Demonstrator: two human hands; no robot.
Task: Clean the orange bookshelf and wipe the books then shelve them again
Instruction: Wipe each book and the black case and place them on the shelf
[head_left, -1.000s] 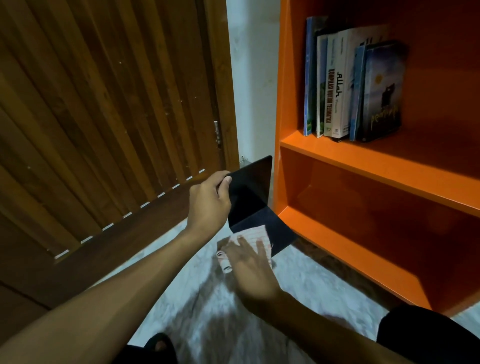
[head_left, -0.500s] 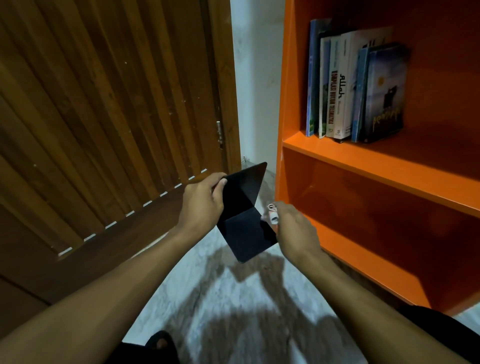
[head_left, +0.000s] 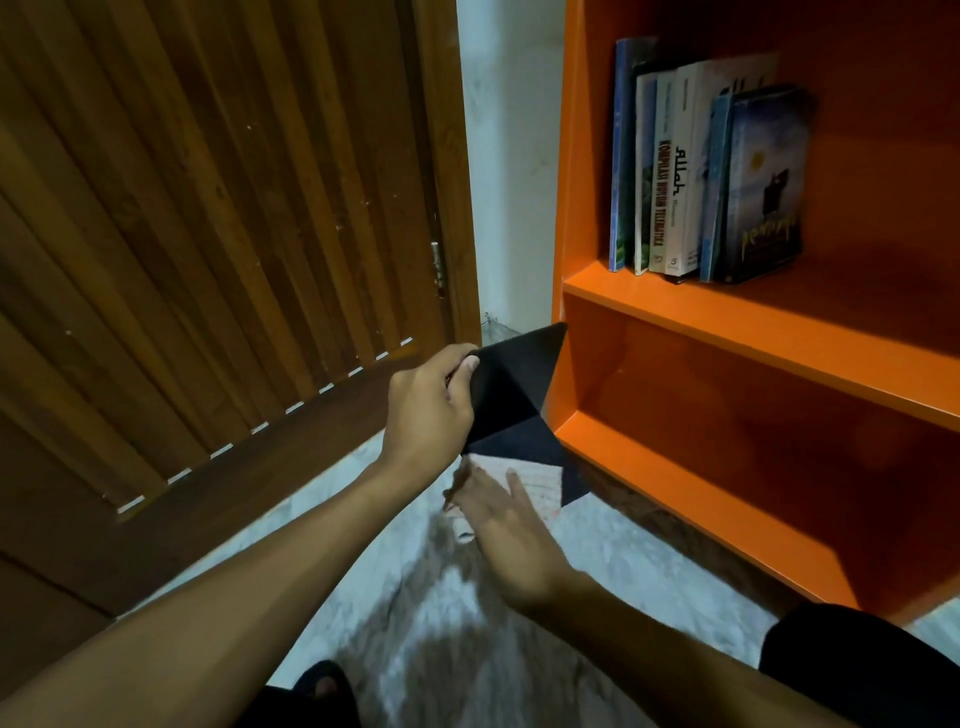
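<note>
right hand (head_left: 498, 525) – motion-blurred | cloth (head_left: 540, 486) – partly hidden | bookshelf (head_left: 727, 332) – cut off right

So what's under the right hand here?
The right hand presses a pale cloth flat against the lower flap of the open black book, which the left hand holds. The palm covers most of the cloth and the book surface beneath it.

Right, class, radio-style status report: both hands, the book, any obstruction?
Left hand grips open black book. Right hand presses white cloth on its lower cover. Nothing blocking.
</note>
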